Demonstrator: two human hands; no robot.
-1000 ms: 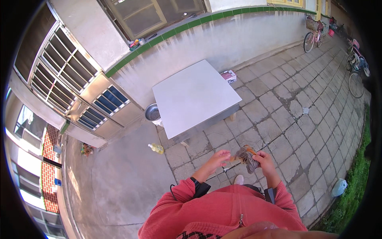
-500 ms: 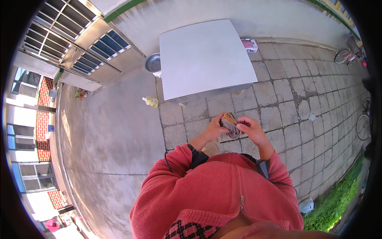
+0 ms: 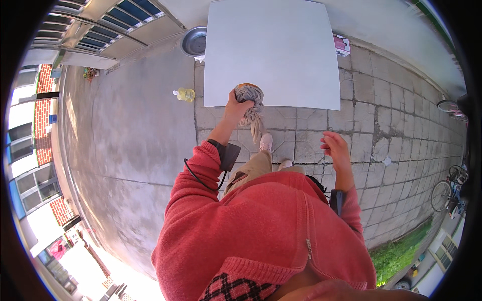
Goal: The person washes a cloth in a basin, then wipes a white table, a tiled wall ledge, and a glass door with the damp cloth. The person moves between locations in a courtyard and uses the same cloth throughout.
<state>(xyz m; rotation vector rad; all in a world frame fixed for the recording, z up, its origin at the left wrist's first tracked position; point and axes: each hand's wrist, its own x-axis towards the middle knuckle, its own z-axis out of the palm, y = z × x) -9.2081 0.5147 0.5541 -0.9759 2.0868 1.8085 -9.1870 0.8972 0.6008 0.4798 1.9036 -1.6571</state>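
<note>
Gripping a grey rag (image 3: 249, 103), the left hand (image 3: 232, 102) is closed round its bunched top at the near edge of the white surface (image 3: 273, 45); the rag's tail hangs down over the paving. The right hand (image 3: 335, 148) hovers apart, fingers loosely spread, holding nothing. A yellow bottle (image 3: 185, 94) and a metal bowl (image 3: 194, 41) sit on the ground left of the surface.
</note>
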